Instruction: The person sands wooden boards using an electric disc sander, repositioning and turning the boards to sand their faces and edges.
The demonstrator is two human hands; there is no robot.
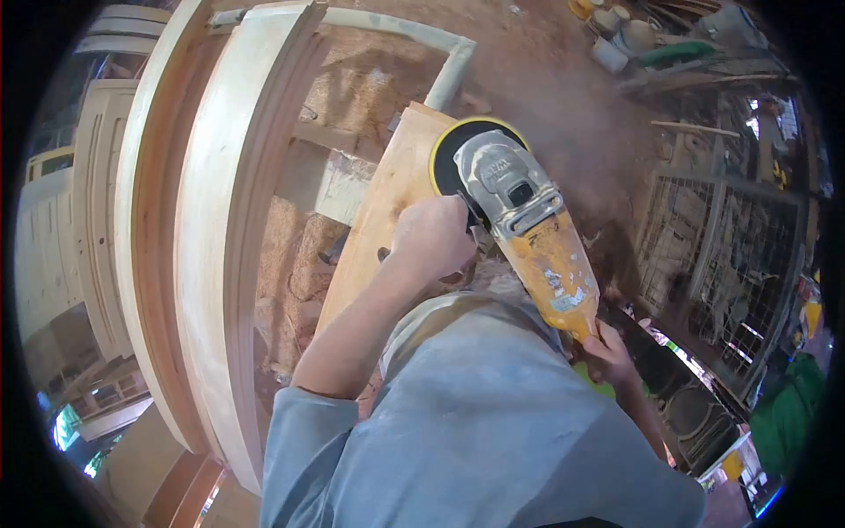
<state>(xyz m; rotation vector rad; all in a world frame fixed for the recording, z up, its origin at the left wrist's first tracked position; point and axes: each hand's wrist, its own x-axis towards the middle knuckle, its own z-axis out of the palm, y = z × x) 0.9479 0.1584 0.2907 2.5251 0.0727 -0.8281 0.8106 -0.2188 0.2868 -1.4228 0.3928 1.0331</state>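
A yellow angle grinder [553, 264] with a grey metal head lies diagonally across the view. Its round yellow-rimmed sanding disc [446, 160] is over the right edge of a wooden board [409, 167], apparently against it. My left hand [433, 233] is closed round the side handle near the head; the handle itself is mostly hidden. At the rear end of the tool, my right hand [607, 354] wraps the yellow body. A dark knot marks the board beside my left wrist.
Long moulded timber pieces [224, 176] stand to the left, with panelled boards [101, 211] beyond them. Wood dust [563, 114] hangs over the floor. A metal grille frame [704, 264] is on the right. Buckets [629, 40] and scrap wood lie at the upper right.
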